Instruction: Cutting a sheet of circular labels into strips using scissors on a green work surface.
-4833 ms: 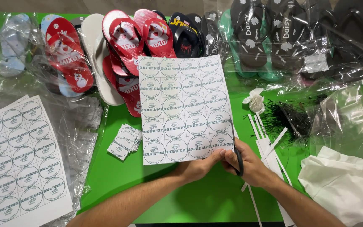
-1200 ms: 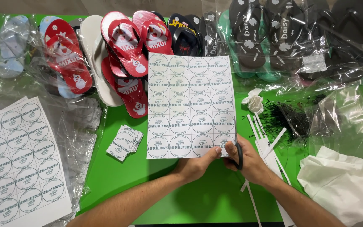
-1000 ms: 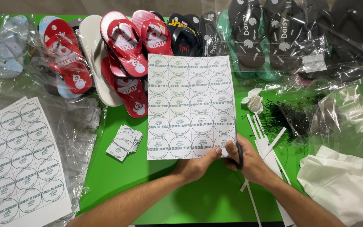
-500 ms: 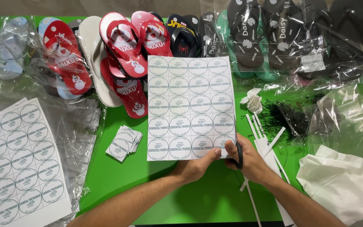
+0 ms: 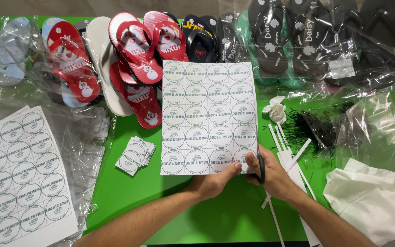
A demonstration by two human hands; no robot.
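My left hand [image 5: 216, 180] pinches the bottom edge of the label sheet [image 5: 209, 116], thumb on top; my right hand [image 5: 270, 176] is closed round black scissors [image 5: 261, 168] at the sheet's lower right corner, blades hidden, so I cannot tell how far they bite. Since a second ago the sheet has barely shifted, so the cut looks hardly advanced. At nine o'clock, a small stack of cut labels [image 5: 135, 155]; at three, paper strips [image 5: 289, 155]. Farther, at twelve, bagged flip-flops [image 5: 136, 55] on the green table [image 5: 129, 187].
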